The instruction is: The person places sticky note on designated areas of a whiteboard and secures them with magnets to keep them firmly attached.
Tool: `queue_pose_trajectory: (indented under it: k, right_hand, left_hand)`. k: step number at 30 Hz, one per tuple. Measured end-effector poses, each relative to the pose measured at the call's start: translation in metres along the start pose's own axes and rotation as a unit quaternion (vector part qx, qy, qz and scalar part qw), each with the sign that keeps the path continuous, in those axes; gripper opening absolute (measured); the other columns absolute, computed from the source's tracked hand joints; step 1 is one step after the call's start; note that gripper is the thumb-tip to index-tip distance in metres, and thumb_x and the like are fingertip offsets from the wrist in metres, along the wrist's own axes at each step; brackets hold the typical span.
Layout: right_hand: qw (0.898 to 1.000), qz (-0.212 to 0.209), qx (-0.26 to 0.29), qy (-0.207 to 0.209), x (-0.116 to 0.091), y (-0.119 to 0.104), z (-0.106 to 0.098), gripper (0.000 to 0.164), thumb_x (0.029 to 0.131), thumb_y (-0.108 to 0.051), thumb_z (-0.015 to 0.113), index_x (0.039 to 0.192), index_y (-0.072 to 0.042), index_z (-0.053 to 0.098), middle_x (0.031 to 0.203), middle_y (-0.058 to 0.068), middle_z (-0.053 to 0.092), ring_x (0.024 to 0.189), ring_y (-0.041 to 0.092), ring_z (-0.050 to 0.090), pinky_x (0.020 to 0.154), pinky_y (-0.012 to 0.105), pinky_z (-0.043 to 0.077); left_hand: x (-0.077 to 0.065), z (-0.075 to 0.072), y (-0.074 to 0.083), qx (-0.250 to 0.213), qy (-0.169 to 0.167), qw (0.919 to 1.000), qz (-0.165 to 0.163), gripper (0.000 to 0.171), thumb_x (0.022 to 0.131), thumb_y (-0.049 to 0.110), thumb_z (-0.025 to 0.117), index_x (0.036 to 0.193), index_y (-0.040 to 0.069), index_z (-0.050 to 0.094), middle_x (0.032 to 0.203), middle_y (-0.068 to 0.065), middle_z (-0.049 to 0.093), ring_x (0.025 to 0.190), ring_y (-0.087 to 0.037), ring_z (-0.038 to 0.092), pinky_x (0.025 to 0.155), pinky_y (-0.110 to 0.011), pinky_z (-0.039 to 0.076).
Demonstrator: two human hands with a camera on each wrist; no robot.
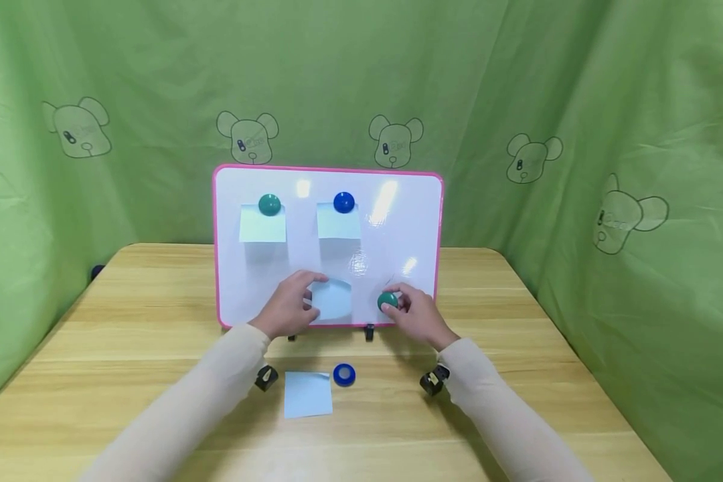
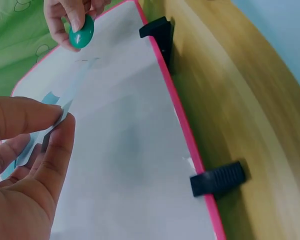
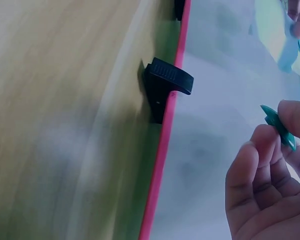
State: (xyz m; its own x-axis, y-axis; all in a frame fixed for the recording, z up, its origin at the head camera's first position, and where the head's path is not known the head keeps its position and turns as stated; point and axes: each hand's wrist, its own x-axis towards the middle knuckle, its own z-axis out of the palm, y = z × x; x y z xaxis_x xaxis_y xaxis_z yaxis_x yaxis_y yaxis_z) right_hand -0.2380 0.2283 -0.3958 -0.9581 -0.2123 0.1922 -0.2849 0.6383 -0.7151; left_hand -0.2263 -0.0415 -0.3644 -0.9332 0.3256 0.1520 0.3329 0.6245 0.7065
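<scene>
Low on a pink-edged whiteboard [image 1: 410,221], my left hand [image 1: 289,304] pinches a pale blue sticky note [image 1: 333,300] between thumb and fingers. The left wrist view shows this note [image 2: 70,95] curving, held in front of the board. To its right, my right hand [image 1: 418,314] holds a round green magnet [image 1: 387,301] by thumb and fingers. In the right wrist view the magnet [image 3: 280,129] is edge-on, apart from the board. Higher up, two notes [image 1: 262,229] [image 1: 339,226] hang under a green magnet [image 1: 269,205] and a blue magnet [image 1: 344,202].
On the wooden table [image 1: 175,395] before the board lie another pale blue note [image 1: 308,395] and, right beside it, a blue magnet [image 1: 345,375] with its grey underside up. Black feet [image 1: 369,333] support the board's lower edge. A green curtain [image 1: 361,60] hangs behind and at the sides.
</scene>
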Motion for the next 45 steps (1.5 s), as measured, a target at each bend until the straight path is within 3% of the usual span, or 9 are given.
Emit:
queue_pose_trajectory:
  k: [13, 27, 40, 45]
  right_hand:
    - [0.999, -0.016, 0.023, 0.016, 0.007, -0.005, -0.006, 0.028, 0.092, -0.013, 0.066, 0.119, -0.005, 0.061, 0.074, 0.007, 0.056, 0.064, 0.019, 0.053, 0.057, 0.030, 0.049]
    - [0.999, 0.008, 0.048, 0.018, 0.012, -0.011, -0.009, 0.029, 0.094, -0.015, 0.063, 0.121, -0.005, 0.059, 0.077, 0.010, 0.060, 0.069, 0.022, 0.061, 0.058, 0.031, 0.052]
    - [0.997, 0.017, 0.059, 0.045, 0.020, -0.022, -0.011, 0.028, 0.096, -0.018, 0.061, 0.121, -0.007, 0.058, 0.081, 0.011, 0.061, 0.072, 0.024, 0.062, 0.062, 0.033, 0.054]
    - [0.995, 0.005, 0.078, 0.054, 0.022, -0.023, -0.012, 0.027, 0.097, -0.016, 0.058, 0.121, -0.004, 0.056, 0.083, 0.013, 0.061, 0.072, 0.024, 0.063, 0.063, 0.033, 0.054]
  left_hand:
    - [0.019, 0.009, 0.016, -0.010, -0.007, 0.9999, 0.006, 0.063, 0.081, -0.007, 0.069, 0.137, 0.012, 0.050, 0.131, -0.006, 0.050, 0.101, -0.023, 0.059, 0.081, -0.032, 0.057]
    - [0.031, 0.012, 0.028, -0.021, -0.004, 0.9997, 0.013, 0.061, 0.082, -0.010, 0.064, 0.137, 0.011, 0.050, 0.136, -0.006, 0.048, 0.103, -0.025, 0.059, 0.085, -0.035, 0.056]
    - [0.040, 0.013, 0.041, -0.010, 0.002, 0.9995, 0.031, 0.060, 0.083, -0.009, 0.065, 0.137, 0.012, 0.050, 0.132, -0.006, 0.049, 0.101, -0.022, 0.059, 0.085, -0.034, 0.056]
    - [0.043, 0.015, 0.046, -0.013, 0.005, 0.9995, 0.027, 0.060, 0.083, -0.009, 0.064, 0.137, 0.012, 0.050, 0.135, -0.006, 0.048, 0.101, -0.022, 0.058, 0.085, -0.032, 0.056]
